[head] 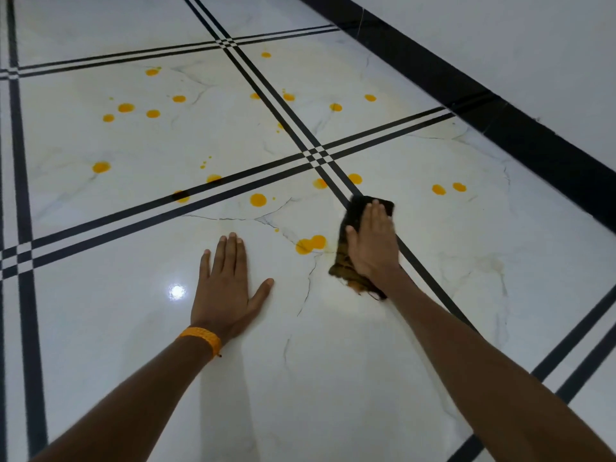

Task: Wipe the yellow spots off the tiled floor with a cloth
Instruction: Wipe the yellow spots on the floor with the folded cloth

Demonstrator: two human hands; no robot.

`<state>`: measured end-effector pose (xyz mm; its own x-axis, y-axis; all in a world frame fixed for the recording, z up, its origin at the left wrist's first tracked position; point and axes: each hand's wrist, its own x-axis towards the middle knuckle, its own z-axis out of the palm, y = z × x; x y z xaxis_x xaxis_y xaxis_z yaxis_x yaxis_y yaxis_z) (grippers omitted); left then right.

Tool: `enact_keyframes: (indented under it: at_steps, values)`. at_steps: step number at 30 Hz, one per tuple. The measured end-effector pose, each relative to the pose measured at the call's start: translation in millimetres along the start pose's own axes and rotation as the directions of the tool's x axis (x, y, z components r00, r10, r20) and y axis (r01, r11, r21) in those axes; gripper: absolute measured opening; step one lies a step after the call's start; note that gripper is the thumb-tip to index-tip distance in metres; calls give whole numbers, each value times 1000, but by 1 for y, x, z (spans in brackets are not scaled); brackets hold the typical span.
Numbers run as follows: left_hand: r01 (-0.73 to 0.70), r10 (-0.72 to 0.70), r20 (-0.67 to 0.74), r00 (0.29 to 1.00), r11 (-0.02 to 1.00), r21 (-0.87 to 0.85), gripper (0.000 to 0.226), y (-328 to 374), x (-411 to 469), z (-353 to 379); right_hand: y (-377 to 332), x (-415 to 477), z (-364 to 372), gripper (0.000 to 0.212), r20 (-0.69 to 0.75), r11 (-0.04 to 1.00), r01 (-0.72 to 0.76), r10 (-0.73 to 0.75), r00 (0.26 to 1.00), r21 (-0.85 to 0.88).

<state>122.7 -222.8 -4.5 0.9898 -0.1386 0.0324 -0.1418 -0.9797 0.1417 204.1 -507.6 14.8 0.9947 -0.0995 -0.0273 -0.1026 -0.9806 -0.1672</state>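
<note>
Left hand [226, 285]: yours lies flat on the floor [333, 345], palm down. The fingers [230, 251] are straight and close together, the thumb is spread wide, and it holds nothing.
Right hand [371, 243]: you press it flat on the cloth [356, 210]. Its fingers [376, 211] are stretched out over the fabric, not curled round it, with the thumb out to the side.
Cloth: dark and crumpled, stained yellow-brown at its near end (the far end looks plain black). It lies under your right hand across a double black stripe [430, 281], just on the near side of the stripe crossing [316, 157].
Nearest mark: a double yellow blob [310, 244] sits just beside the cloth, between your two hands, with a thin strip of bare tile between blob and cloth.
Other yellow spots [258, 200]: scattered over the tiles beyond your hands, several lying on the black stripes. Two more [448, 188] lie past the cloth toward the floor's wall edge.
Wristband [201, 340]: orange, on your left wrist.
Floor: glossy white veined tiles, with a bright glare [176, 291] near your left hand.
Floor's far edge: a black skirting band [500, 121] under a pale wall [533, 45].
</note>
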Motion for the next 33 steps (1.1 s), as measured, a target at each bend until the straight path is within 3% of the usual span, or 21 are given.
enact_keyframes:
  at_steps: [2,4,6,9,12,15,17,18,22,25,27,30,31,33]
  values:
    - [-4,4,-3,1000,1000,-9,92,-1,0,-2,-39,-10,7,75,24,979,201,-202,979,29]
    - [-15,15,10,1000,1000,-6,92,-1,0,-3,-44,-52,8,73,109,891,452,-455,884,46]
    - [-11,12,20,1000,1000,-11,92,-2,-1,-3,-19,-78,3,71,132,821,568,-570,811,55]
    - [-12,12,21,1000,1000,-27,92,-2,0,-3,-4,-41,-1,76,112,907,421,-422,900,35]
    - [-14,14,22,1000,1000,-20,92,-2,-1,-2,-58,-1,7,76,83,951,309,-309,947,6]
    - [-26,27,24,999,999,-21,92,-4,-1,-3,-94,-32,16,69,116,851,525,-524,844,28]
    - [-32,32,20,999,999,-21,91,-4,-1,-3,-65,-61,14,67,135,757,654,-648,749,4]
    - [-34,34,20,999,999,-23,91,-4,-1,-3,-42,-67,8,68,138,748,663,-659,739,24]
    - [-24,24,21,999,1000,-15,92,-2,-1,-3,6,-27,-3,82,119,936,352,-348,930,-9]
    - [-31,31,26,999,999,-11,92,-2,-1,-4,-45,-19,7,83,53,976,218,-217,975,-14]
    - [-30,30,24,999,999,-15,92,-3,-1,-4,-66,-46,15,77,79,920,391,-391,917,18]
    - [-26,26,38,999,1000,-9,91,-3,-1,-4,-26,-92,8,70,145,760,649,-646,749,32]
    - [-24,24,37,999,1000,-7,91,-3,-1,-5,-5,-93,3,70,141,746,665,-663,735,36]
    - [-18,19,35,999,1000,-14,91,-1,-1,-5,29,-72,-4,74,135,836,549,-545,828,6]
